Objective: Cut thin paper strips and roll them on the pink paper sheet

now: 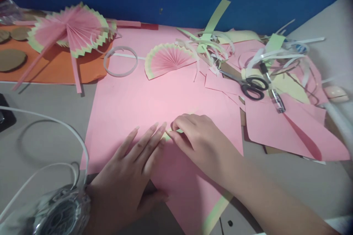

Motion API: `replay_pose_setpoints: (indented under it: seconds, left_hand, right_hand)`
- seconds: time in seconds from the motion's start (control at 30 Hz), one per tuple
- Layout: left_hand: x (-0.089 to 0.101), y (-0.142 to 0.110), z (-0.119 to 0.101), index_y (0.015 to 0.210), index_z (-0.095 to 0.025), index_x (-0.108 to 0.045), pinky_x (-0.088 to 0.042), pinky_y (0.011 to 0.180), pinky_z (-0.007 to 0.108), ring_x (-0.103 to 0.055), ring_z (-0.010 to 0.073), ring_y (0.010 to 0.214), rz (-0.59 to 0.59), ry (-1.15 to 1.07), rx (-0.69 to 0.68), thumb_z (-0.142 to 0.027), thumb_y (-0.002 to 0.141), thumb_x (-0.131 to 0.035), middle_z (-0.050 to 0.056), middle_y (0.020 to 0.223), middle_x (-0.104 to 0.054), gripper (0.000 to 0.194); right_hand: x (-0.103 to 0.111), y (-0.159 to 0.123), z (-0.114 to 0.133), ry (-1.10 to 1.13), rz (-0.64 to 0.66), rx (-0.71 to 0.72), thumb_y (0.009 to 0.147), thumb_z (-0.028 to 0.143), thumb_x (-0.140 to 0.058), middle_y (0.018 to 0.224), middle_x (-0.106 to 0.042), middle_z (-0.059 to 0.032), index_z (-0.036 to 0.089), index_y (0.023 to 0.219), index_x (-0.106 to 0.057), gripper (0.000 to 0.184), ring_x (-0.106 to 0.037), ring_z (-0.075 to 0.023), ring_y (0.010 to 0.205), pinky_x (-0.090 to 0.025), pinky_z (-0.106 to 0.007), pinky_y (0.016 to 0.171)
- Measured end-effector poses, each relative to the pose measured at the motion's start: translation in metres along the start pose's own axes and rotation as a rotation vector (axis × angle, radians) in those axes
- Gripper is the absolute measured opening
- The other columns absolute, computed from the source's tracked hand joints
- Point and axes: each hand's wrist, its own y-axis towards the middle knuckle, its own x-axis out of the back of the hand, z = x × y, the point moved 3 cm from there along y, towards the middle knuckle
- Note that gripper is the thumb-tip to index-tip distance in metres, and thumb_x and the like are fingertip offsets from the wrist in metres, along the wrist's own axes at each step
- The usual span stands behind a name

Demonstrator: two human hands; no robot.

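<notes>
A pink paper sheet (187,191) with a green-yellow edge lies at an angle over a larger pink sheet (129,99). My left hand (138,161) rests with fingers stretched out across the left side of the angled sheet. Close to its fingertips, my right hand (197,136) has thumb and forefinger pinched on the green-edged end of that sheet. Part of the pinched edge is hidden by the fingers. Beyond my hands sits a pleated pink paper fan (171,60) with a yellow-green rim.
Finished-looking pleated fans (85,29) with pink sticks lie on orange paper (93,71) at the back left. Black-handled scissors (253,88), a marker (275,99), and paper strips (215,47) crowd the right. A tape ring (121,74) and a clear-cased fan-like device (60,213) are leftward.
</notes>
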Motion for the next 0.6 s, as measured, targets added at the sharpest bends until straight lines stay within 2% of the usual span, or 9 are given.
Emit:
replay_pose_setpoints:
  seconds: [0.17,0.3,0.37,0.5,0.6]
  left_hand:
    - [0.0005,0.0008,-0.0016,0.138,-0.008,-0.037,-0.015,0.112,0.048,-0.022,0.0301,0.138,0.005,0.009,-0.009,-0.059,0.083,-0.043,0.014,0.15,-0.025,0.075]
    - [0.0042,0.0003,-0.004,0.13,-0.001,-0.045,-0.022,0.11,0.046,-0.027,0.0319,0.136,-0.099,0.001,-0.008,-0.051,0.085,-0.047,0.018,0.148,-0.029,0.067]
    - [0.0056,-0.0004,-0.0044,0.13,0.0,-0.044,-0.025,0.109,0.045,-0.028,0.0322,0.136,-0.122,0.003,-0.02,-0.048,0.085,-0.049,0.018,0.148,-0.029,0.066]
    - [0.0032,-0.0016,-0.0026,0.138,-0.005,-0.035,-0.023,0.11,0.046,-0.023,0.0323,0.137,-0.049,0.013,-0.002,-0.055,0.083,-0.048,0.015,0.151,-0.023,0.076]
    - [0.0,-0.0016,-0.0023,0.138,-0.007,-0.038,-0.019,0.111,0.047,-0.022,0.0326,0.138,-0.002,-0.002,0.02,-0.059,0.083,-0.044,0.015,0.151,-0.022,0.076]
  right_hand:
    - [0.0003,0.0006,-0.0002,0.011,-0.006,-0.005,0.092,0.02,-0.044,0.078,-0.058,-0.0005,0.017,0.08,-0.051,0.014,-0.051,-0.0164,0.075,-0.032,-0.031,0.071]
    - [0.0017,0.001,-0.0001,0.03,0.018,-0.013,0.091,0.019,-0.043,0.078,-0.058,-0.0013,0.017,0.078,-0.051,0.015,-0.051,-0.0164,0.074,-0.032,-0.031,0.07]
    - [0.0019,0.0008,-0.0002,0.032,0.022,-0.015,0.092,0.02,-0.043,0.078,-0.058,-0.0016,0.017,0.079,-0.051,0.015,-0.05,-0.0168,0.075,-0.032,-0.031,0.07]
    - [0.0011,0.0004,-0.0003,0.016,0.008,-0.015,0.092,0.021,-0.043,0.079,-0.058,-0.0014,0.017,0.079,-0.051,0.016,-0.05,-0.0168,0.075,-0.033,-0.032,0.071]
    - [0.0023,0.0006,-0.0006,0.022,0.001,-0.021,0.091,0.021,-0.045,0.078,-0.059,-0.0011,0.017,0.078,-0.052,0.015,-0.052,-0.0167,0.076,-0.033,-0.032,0.07]
